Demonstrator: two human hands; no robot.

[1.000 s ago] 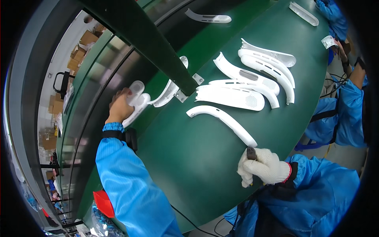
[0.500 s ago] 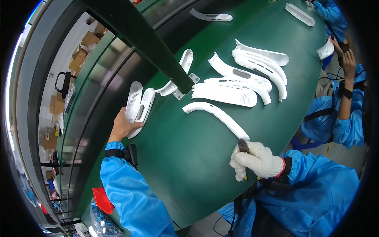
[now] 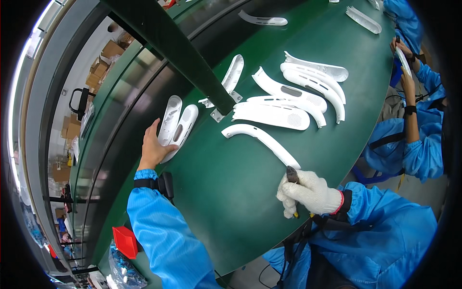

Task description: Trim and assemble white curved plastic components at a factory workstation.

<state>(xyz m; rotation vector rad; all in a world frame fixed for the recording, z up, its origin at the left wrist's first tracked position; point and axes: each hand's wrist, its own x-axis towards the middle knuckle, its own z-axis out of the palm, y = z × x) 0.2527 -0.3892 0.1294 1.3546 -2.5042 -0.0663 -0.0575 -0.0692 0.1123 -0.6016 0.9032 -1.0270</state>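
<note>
My bare left hand (image 3: 155, 148) is at two long white plastic shells, its fingers spread along the left shell (image 3: 170, 114) and its thumb over the lower end of the right shell (image 3: 185, 126). The left shell shows its hollow inside; the right one shows its slotted outer face. My right hand (image 3: 310, 193), in a white knitted glove, is closed round a small hand tool with a dark rounded end (image 3: 291, 174); most of the tool is hidden. Just beyond that end lies a curved white strip-like shell (image 3: 265, 140).
Several white shells (image 3: 274, 115) lie in a group mid-table. A dark green post (image 3: 178, 53) rises from the green table (image 3: 216, 202), with another shell (image 3: 233, 73) behind its foot. A red box (image 3: 125, 242) stands lower left. Co-workers' hands (image 3: 408, 82) are at the right.
My left hand and its two shells have shifted right and away from me, and the shells now fan apart. The right hand barely moves. A co-worker's shell has turned edge-on.
</note>
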